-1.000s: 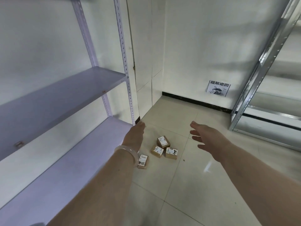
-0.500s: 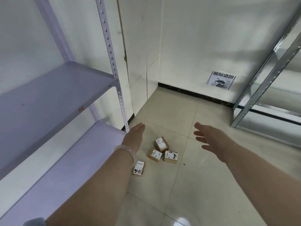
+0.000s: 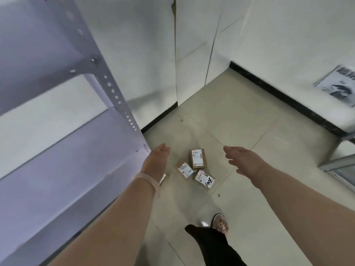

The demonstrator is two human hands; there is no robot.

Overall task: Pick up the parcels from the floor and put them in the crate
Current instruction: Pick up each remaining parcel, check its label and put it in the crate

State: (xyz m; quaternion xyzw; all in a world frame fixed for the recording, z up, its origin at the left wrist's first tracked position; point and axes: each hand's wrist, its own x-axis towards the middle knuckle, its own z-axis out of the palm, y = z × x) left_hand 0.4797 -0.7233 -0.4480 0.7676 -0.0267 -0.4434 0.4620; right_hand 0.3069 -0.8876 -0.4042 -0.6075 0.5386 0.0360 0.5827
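ITEM: parcels, 4 pcs, small brown cartons w/ white labels face up. Loc: on beige floor tile (image 3: 240, 121), near the corner, between the two outstretched hands in view; none lifted.
- Far parcel (image 3: 198, 158): long axis approx. straight away from the wearer, far end pointing at the wall corner.
- Mid parcel (image 3: 184, 169): touching or just beside the far one; long axis diagonal, upper L to lower R.
- Near parcel (image 3: 204, 179): black handwriting on label; set diagonal, handwritten end toward lower R.
- 4th parcel (image 3: 163, 179): mostly hidden behind L wrist; axis cannot tell.

HANDS:
- Left hand (image 3: 157, 160): fingers straight, together, released, holding nothing; L of the cluster, apart from it. Pale bracelet (image 3: 148, 179) on wrist.
- Right hand (image 3: 244, 160): fingers loosely spread, relaxed, gripping nothing; R of the cluster.

SURROUNDINGS:
- Lilac metal rack (image 3: 57, 150) at L, perforated post (image 3: 113, 89).
- Black skirting (image 3: 288, 100) along white walls; printed sheet (image 3: 338, 87) on R wall, blurred.
- Sandalled foot (image 3: 221, 224) and black trouser leg (image 3: 215, 246) at bottom.
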